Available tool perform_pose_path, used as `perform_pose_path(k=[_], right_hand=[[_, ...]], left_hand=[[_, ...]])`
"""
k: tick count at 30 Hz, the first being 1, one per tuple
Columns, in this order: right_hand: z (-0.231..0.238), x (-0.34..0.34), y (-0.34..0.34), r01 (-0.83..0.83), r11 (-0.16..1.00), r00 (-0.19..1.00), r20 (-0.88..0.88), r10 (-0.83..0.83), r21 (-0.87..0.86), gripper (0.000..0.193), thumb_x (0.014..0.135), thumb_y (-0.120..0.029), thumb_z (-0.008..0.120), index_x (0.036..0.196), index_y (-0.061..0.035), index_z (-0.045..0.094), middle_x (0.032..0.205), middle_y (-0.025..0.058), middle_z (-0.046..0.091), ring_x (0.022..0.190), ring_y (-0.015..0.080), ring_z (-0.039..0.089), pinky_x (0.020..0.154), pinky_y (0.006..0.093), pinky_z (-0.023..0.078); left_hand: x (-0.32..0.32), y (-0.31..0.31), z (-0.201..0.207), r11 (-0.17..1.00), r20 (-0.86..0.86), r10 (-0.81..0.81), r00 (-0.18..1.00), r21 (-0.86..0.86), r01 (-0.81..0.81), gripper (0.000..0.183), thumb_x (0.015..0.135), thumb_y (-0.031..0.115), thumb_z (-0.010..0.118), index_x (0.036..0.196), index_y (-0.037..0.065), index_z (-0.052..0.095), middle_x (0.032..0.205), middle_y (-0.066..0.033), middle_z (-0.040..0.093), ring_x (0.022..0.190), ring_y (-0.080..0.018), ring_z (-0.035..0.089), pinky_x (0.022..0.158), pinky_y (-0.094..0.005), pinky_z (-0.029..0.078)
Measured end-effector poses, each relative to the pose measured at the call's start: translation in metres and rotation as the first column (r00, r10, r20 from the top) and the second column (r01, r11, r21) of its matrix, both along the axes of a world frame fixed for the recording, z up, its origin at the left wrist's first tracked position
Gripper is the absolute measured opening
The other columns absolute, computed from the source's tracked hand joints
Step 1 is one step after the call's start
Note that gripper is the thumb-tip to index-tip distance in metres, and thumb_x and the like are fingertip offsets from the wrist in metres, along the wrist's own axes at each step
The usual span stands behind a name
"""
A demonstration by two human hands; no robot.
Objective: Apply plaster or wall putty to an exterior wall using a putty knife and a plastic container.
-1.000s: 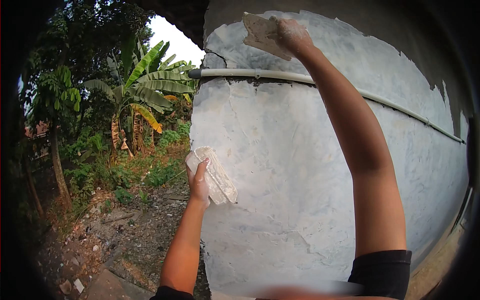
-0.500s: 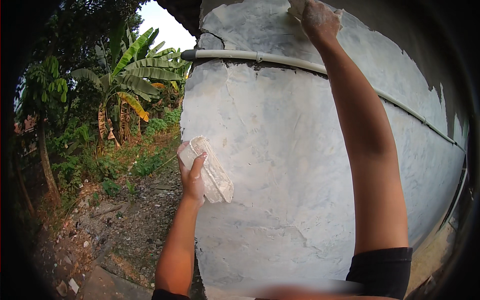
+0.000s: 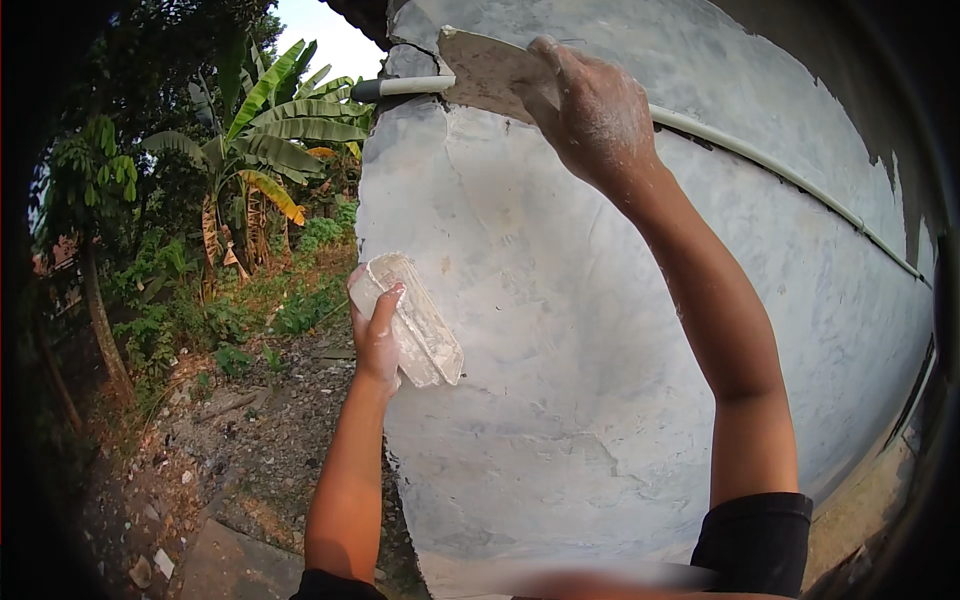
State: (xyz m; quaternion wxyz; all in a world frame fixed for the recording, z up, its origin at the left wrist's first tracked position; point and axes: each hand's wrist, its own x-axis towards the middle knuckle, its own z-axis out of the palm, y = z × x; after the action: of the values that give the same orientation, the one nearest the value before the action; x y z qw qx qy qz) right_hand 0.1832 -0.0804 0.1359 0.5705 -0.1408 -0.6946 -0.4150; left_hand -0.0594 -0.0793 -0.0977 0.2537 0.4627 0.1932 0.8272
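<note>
My right hand (image 3: pixel 598 112), dusted with white, grips a wide flat putty scraper (image 3: pixel 490 68). Its blade reaches left in front of the pipe, near the wall's upper left corner; whether it touches the wall I cannot tell. Lower down at the wall's left edge, my left hand (image 3: pixel 375 325) clasps a tilted, oblong tray (image 3: pixel 418 315) crusted with whitish putty, thumb across its near side. Behind both hands stands the wall (image 3: pixel 560 300), coated in patchy white and grey putty with a thin crack below the scraper.
A white pipe (image 3: pixel 760 158) runs across the wall, ending at left in a dark grey fitting (image 3: pixel 366 91). Bare grey wall (image 3: pixel 850 60) shows at upper right. To the left lie stony ground (image 3: pixel 260 450), a concrete slab (image 3: pixel 235 565), banana plants (image 3: pixel 270 140) and a slim trunk (image 3: pixel 103 330).
My right hand has come down and to the left with the scraper, from above the pipe to in front of it. My left hand and the tray have shifted slightly up and left.
</note>
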Motion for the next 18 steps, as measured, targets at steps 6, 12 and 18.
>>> perform_pose_path(k=[6, 12, 18], right_hand=[[-0.087, 0.028, 0.026, -0.367, 0.859, 0.929, -0.083, 0.362, -0.356, 0.028, 0.086, -0.011, 0.069, 0.111, -0.0033, 0.060, 0.090, 0.0165, 0.070, 0.080, 0.0288, 0.069, 0.072, 0.0390, 0.054], [-0.219, 0.033, 0.002, -0.760, -0.277, 0.444, -0.781, 0.440, -0.588, 0.033, 0.090, -0.008, 0.067, 0.117, 0.0058, 0.054, 0.097, 0.0148, 0.070, 0.086, 0.0144, 0.068, 0.078, 0.0270, 0.055], [-0.378, 0.029, 0.016, -0.393, -0.904, 0.157, -0.981, 0.113, -0.167, 0.042, 0.093, -0.022, 0.065, 0.125, 0.0019, 0.052, 0.089, 0.0032, 0.063, 0.076, 0.0102, 0.062, 0.069, 0.0257, 0.054]], left_hand=[[-0.001, -0.011, 0.003, 0.994, 0.040, -0.061, 0.997, -0.084, 0.064, 0.052, 0.089, 0.021, 0.060, 0.136, 0.010, 0.041, 0.122, -0.0079, 0.054, 0.111, -0.0207, 0.055, 0.096, -0.0367, 0.047], [0.025, -0.039, -0.051, 0.974, 0.210, -0.188, 0.959, -0.085, 0.210, 0.063, 0.088, 0.038, 0.053, 0.139, 0.002, 0.043, 0.132, -0.0166, 0.054, 0.120, -0.0309, 0.054, 0.103, -0.0452, 0.043], [0.058, -0.067, -0.138, 0.992, 0.157, -0.118, 0.981, 0.058, 0.110, 0.081, 0.077, 0.033, 0.058, 0.147, 0.002, 0.031, 0.143, -0.0166, 0.043, 0.130, -0.0335, 0.045, 0.106, -0.0474, 0.040]])
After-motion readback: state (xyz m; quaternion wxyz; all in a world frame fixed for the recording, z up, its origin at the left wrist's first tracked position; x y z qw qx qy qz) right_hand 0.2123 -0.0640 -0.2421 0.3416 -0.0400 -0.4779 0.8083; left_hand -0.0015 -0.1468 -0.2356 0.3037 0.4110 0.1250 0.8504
